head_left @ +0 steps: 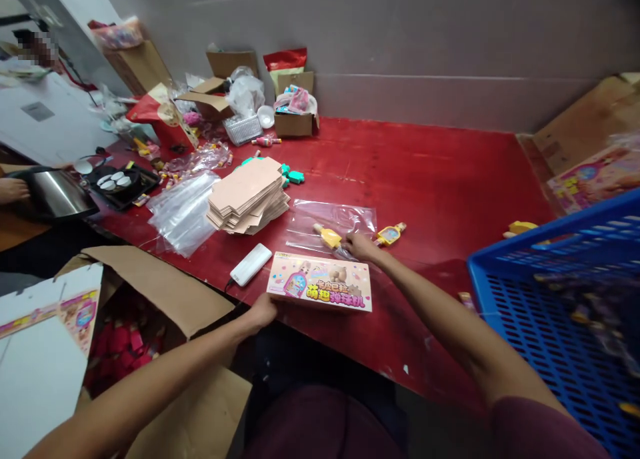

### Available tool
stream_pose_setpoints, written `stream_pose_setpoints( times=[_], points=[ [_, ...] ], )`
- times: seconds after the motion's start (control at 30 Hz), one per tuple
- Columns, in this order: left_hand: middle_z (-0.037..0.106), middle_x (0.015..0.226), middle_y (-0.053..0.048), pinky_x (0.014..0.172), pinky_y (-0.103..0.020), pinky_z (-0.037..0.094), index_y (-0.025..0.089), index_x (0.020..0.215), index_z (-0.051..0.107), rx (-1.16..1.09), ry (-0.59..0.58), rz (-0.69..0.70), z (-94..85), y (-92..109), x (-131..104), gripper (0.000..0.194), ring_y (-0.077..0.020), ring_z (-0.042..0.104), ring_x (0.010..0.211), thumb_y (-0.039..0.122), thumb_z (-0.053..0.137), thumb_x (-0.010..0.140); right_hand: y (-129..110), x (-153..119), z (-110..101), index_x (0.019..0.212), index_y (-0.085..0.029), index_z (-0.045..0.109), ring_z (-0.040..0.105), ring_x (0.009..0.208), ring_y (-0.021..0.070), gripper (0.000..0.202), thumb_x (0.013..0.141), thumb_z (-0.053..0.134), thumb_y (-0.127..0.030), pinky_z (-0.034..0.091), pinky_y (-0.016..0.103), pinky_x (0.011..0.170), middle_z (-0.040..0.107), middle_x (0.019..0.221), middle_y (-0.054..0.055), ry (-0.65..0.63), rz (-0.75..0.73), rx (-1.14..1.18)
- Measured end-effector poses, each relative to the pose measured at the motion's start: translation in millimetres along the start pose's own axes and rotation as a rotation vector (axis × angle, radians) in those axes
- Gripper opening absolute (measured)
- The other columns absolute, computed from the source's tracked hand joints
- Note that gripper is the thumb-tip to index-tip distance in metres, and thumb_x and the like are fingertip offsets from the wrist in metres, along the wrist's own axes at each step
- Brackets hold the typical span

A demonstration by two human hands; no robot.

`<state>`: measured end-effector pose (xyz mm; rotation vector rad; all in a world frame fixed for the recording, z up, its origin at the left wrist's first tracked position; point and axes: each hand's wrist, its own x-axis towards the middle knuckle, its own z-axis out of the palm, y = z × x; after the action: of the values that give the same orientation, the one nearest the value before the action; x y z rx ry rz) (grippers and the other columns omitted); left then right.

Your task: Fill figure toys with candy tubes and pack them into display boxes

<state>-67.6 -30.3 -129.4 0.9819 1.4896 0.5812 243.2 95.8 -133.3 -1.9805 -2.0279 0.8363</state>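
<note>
A pink printed box (320, 284) with a capybara picture lies at the front edge of the red table. My left hand (264, 309) grips its lower left corner, the fingertips partly hidden by the box. Just behind the box, my right hand (361, 247) has its fingers curled at the end of a yellow toy (330, 237) with a stick-like handle; the exact grip is small and hard to see. Under that toy is a flat clear plastic bag (320, 212). A second yellow toy (391, 234) with a small picture window lies right of my right hand.
Left of the box are a white power bank (251, 264), stacked flat cardboard pieces (247, 195) and clear bags (185, 209). A blue basket (500, 259) stands at right. An open carton (165, 285) holds red toys at lower left. Another person's hand (14, 189) is near a kettle (63, 192).
</note>
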Motion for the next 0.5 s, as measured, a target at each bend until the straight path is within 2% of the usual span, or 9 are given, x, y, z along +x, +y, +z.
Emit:
stream_pose_setpoints(
  times=[0.07, 0.13, 0.2, 0.27, 0.33, 0.37, 0.43, 0.5],
  points=[
    [0.072, 0.078, -0.009, 0.080, -0.046, 0.053, 0.012, 0.085, 0.070, 0.025, 0.031, -0.017, -17.6, 12.2, 1.7, 0.038, -0.0296, 0.066, 0.079, 0.001, 0.062, 0.049, 2.2, 0.3, -1.1, 0.063, -0.018, 0.051, 0.054, 0.065, 0.0172, 0.022, 0.081, 0.059, -0.026, 0.038, 0.026, 0.060, 0.063, 0.067, 0.007, 0.050, -0.006, 0.059],
    [0.071, 0.088, -0.010, 0.083, -0.045, 0.052, 0.012, 0.091, 0.069, 0.033, 0.158, 0.036, -35.3, 31.8, -0.9, 0.035, -0.0268, 0.066, 0.082, 0.010, 0.064, 0.057, 1.0, 0.3, -14.5, 0.065, -0.019, 0.047, 0.054, 0.068, 0.0182, 0.021, 0.082, 0.054, -0.028, 0.040, 0.027, 0.063, 0.062, 0.068, 0.007, 0.129, -0.020, 0.136],
    [0.069, 0.103, -0.010, 0.091, -0.041, 0.050, 0.014, 0.104, 0.065, 0.033, 0.335, 0.220, -48.3, 58.4, -10.6, 0.037, -0.0239, 0.065, 0.092, 0.021, 0.063, 0.067, -3.9, -2.3, -39.2, 0.069, -0.020, 0.046, 0.056, 0.074, 0.0190, 0.018, 0.083, 0.050, -0.031, 0.042, 0.028, 0.067, 0.062, 0.073, 0.007, 0.212, -0.044, 0.224],
    [0.066, 0.111, -0.010, 0.096, -0.039, 0.048, 0.016, 0.112, 0.063, 0.040, 0.441, 0.459, -51.9, 87.6, -26.3, 0.038, -0.0222, 0.063, 0.100, 0.031, 0.061, 0.077, -13.2, -11.3, -73.3, 0.073, -0.021, 0.045, 0.058, 0.078, 0.0190, 0.017, 0.083, 0.045, -0.035, 0.046, 0.029, 0.071, 0.063, 0.079, 0.007, 0.283, -0.079, 0.309],
    [0.066, 0.111, -0.010, 0.097, -0.038, 0.047, 0.016, 0.112, 0.064, 0.028, 0.426, 0.609, -42.8, 113.3, -42.5, 0.037, -0.0222, 0.063, 0.102, 0.036, 0.061, 0.081, -26.9, -29.5, -112.4, 0.075, -0.022, 0.044, 0.061, 0.079, 0.0192, 0.017, 0.082, 0.045, -0.038, 0.049, 0.031, 0.073, 0.064, 0.081, 0.006, 0.332, -0.135, 0.526],
    [0.066, 0.112, -0.010, 0.097, -0.037, 0.047, 0.016, 0.111, 0.065, -0.001, 0.381, 0.617, -33.4, 123.6, -48.8, 0.037, -0.0223, 0.062, 0.102, 0.038, 0.063, 0.081, -34.9, -42.1, -131.8, 0.076, -0.022, 0.045, 0.062, 0.079, 0.0198, 0.018, 0.081, 0.046, -0.040, 0.050, 0.033, 0.073, 0.065, 0.081, 0.006, 0.351, -0.163, 0.676],
    [0.066, 0.114, -0.010, 0.096, -0.037, 0.047, 0.017, 0.112, 0.065, -0.137, 0.257, 0.534, -6.6, 139.4, -54.7, 0.041, -0.0235, 0.062, 0.105, 0.040, 0.068, 0.078, -51.6, -71.8, -165.0, 0.077, -0.022, 0.049, 0.064, 0.076, 0.0218, 0.023, 0.079, 0.050, -0.044, 0.053, 0.037, 0.071, 0.065, 0.080, 0.006, 0.372, -0.189, 0.958],
    [0.063, 0.121, -0.012, 0.095, -0.037, 0.047, 0.017, 0.115, 0.063, -0.336, 0.085, 0.401, 26.5, 152.7, -51.9, 0.048, -0.0259, 0.059, 0.112, 0.041, 0.074, 0.074, -65.7, -102.8, -184.6, 0.077, -0.021, 0.054, 0.065, 0.076, 0.0234, 0.027, 0.079, 0.052, -0.048, 0.054, 0.040, 0.071, 0.066, 0.081, 0.008, 0.414, -0.202, 1.085]
  ],
)
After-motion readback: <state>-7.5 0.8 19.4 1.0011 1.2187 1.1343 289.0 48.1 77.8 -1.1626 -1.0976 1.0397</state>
